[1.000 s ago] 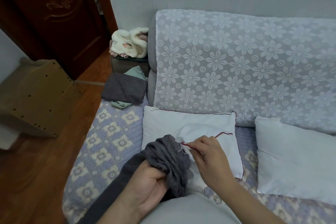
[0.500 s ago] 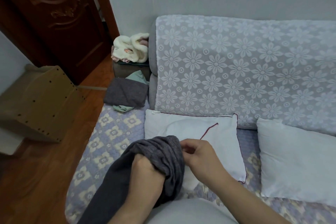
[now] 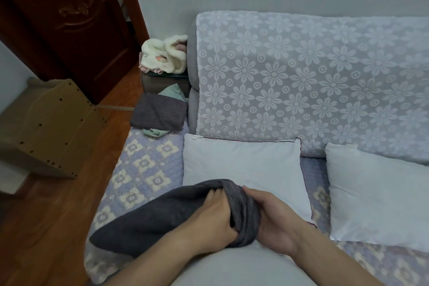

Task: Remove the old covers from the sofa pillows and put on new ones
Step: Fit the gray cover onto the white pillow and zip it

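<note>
2 hands hold the bunched mouth of the dark grey cover over the near edge of the bare white pillow: the left hand curls into the gathered folds, the right hand wraps them from the other side. Half a second ago the right hand pinched near the pillow's red piping; now it has joined the cover, likely opening it to slip on. A second pillow lies just right; the sofa seat leftward offers room.
</note>
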Demonstrator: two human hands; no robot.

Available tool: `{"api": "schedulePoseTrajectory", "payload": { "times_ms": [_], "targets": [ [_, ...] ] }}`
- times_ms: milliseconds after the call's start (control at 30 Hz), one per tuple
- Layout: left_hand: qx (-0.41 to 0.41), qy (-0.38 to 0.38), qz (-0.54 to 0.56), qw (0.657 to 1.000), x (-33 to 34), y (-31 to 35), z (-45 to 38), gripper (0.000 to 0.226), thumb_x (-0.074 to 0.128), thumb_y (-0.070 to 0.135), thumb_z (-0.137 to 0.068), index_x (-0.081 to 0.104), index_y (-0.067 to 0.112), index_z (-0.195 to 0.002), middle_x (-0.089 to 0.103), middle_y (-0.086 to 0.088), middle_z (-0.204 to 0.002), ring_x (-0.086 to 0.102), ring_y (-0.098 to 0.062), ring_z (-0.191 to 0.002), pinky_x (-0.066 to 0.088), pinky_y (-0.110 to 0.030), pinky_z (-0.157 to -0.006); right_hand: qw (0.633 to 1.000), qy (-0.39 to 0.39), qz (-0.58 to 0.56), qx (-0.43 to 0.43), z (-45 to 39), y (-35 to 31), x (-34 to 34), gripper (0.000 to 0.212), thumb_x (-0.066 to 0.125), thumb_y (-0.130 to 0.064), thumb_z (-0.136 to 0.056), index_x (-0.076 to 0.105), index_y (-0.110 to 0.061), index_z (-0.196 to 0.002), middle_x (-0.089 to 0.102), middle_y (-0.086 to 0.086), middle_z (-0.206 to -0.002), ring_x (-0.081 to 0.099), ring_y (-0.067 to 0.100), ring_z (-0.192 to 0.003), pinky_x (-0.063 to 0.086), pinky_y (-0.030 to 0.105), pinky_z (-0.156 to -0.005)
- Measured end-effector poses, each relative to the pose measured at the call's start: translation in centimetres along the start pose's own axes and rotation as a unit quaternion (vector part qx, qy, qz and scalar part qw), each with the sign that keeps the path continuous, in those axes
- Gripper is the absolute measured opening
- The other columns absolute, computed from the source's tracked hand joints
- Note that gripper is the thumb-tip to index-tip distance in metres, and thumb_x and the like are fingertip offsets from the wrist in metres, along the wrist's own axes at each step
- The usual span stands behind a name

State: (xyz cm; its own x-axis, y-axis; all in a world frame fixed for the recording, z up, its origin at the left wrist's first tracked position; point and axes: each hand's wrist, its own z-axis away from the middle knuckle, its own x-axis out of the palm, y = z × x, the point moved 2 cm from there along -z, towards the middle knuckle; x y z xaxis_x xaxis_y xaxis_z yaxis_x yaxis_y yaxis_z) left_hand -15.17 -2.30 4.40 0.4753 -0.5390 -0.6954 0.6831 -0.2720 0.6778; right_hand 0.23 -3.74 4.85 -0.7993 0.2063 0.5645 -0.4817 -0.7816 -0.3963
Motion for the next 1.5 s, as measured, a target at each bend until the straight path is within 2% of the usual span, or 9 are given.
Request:
{"api": "schedulePoseTrajectory", "payload": {
  "times_ms": [167,267,467,733,867,1000,1167,1367,1500],
  "targets": [
    [-0.004,0.004,0.222,0.975,0.6,-1.9,0.3,0.047,0.078,0.023,-0.085,0.053,0.028,-0.126,0.061,0.015,-0.127,0.056,-0.002,-0.124,0.046,-0.024,-0.105,0.999,-0.015,-0.027,0.028,0.0,-0.2,-1.7,0.039,0.047,-0.011,-0.102,0.056,0.006,-0.136,0.057,0.027,-0.138,0.056,0.039,-0.129,0.037,0.050,-0.116],
    [0.036,0.087,0.143,0.985,1.2,-4.2,0.5,0.038,0.074,0.017,-0.085,0.066,0.021,-0.121,0.061,0.021,-0.122,0.057,0.000,-0.120,0.044,-0.020,-0.103,0.998,-0.016,-0.054,0.036,-0.2,-0.2,-2.1,0.042,0.046,-0.010,-0.102,0.050,0.005,-0.141,0.051,0.028,-0.143,0.050,0.042,-0.134,0.033,0.052,-0.118],
    [0.064,0.114,0.118,0.984,0.7,-4.8,-0.5,0.027,0.065,0.026,-0.096,0.069,0.027,-0.122,0.065,0.023,-0.124,0.057,0.001,-0.121,0.042,-0.021,-0.106,0.995,-0.042,-0.083,0.034,-0.8,-0.5,-2.5,0.046,0.051,-0.008,-0.099,0.047,0.004,-0.144,0.049,0.025,-0.146,0.049,0.037,-0.135,0.034,0.050,-0.117],
    [0.160,0.007,-0.057,0.985,-0.4,-3.6,-3.0,0.054,0.058,0.042,-0.090,0.051,0.021,-0.139,0.048,0.006,-0.141,0.044,-0.009,-0.131,0.038,-0.026,-0.110,0.997,-0.018,-0.068,0.032,-1.1,-1.0,-2.7,0.039,0.052,-0.013,-0.099,0.060,0.005,-0.132,0.058,0.027,-0.136,0.054,0.038,-0.131,0.035,0.051,-0.117],
    [0.199,0.060,-0.128,0.970,1.1,-3.8,-2.4,0.038,0.053,0.036,-0.098,0.057,0.017,-0.130,0.055,0.000,-0.130,0.055,-0.015,-0.114,0.048,-0.034,-0.094,0.993,-0.013,-0.106,0.051,-1.0,-1.0,-2.7,0.039,0.052,-0.017,-0.101,0.061,0.007,-0.131,0.059,0.027,-0.135,0.055,0.039,-0.130,0.036,0.052,-0.116],
    [0.200,0.097,-0.072,0.972,1.6,-3.9,-2.2,0.034,0.054,0.038,-0.097,0.054,0.024,-0.127,0.062,0.003,-0.122,0.058,-0.011,-0.107,0.045,-0.027,-0.090,0.992,-0.007,-0.121,0.042,-0.7,-1.3,-2.6,0.039,0.054,-0.015,-0.098,0.062,0.006,-0.129,0.061,0.025,-0.133,0.056,0.038,-0.128,0.039,0.052,-0.114],
    [0.204,0.102,-0.071,0.971,1.9,-2.1,-4.3,0.007,0.063,0.023,-0.090,0.062,0.019,-0.095,0.065,0.002,-0.093,0.057,-0.011,-0.082,0.043,-0.025,-0.071,0.989,0.022,-0.146,0.031,-0.4,-1.6,-2.8,0.038,0.053,-0.014,-0.099,0.062,0.008,-0.128,0.066,0.026,-0.122,0.069,0.037,-0.101,0.050,0.050,-0.097],
    [0.170,0.161,-0.058,0.970,1.6,-2.6,-4.0,0.021,0.059,-0.007,-0.070,0.056,0.011,-0.078,0.056,-0.001,-0.081,0.051,-0.015,-0.073,0.039,-0.025,-0.061,0.985,0.056,-0.147,-0.072,-0.4,-2.9,-3.2,0.042,0.053,-0.028,-0.100,0.063,0.005,-0.123,0.066,0.022,-0.123,0.066,0.034,-0.107,0.048,0.042,-0.100],
    [0.171,0.205,-0.093,0.959,0.0,-2.1,-3.6,0.015,0.052,-0.006,-0.072,0.055,0.007,-0.078,0.053,-0.004,-0.081,0.049,-0.023,-0.072,0.042,-0.038,-0.060,0.972,0.110,-0.195,-0.066,0.6,-4.8,-4.6,0.022,0.063,-0.027,-0.088,0.063,-0.008,-0.099,0.070,0.015,-0.095,0.067,0.029,-0.081,0.050,0.038,-0.081]
  ]
}}
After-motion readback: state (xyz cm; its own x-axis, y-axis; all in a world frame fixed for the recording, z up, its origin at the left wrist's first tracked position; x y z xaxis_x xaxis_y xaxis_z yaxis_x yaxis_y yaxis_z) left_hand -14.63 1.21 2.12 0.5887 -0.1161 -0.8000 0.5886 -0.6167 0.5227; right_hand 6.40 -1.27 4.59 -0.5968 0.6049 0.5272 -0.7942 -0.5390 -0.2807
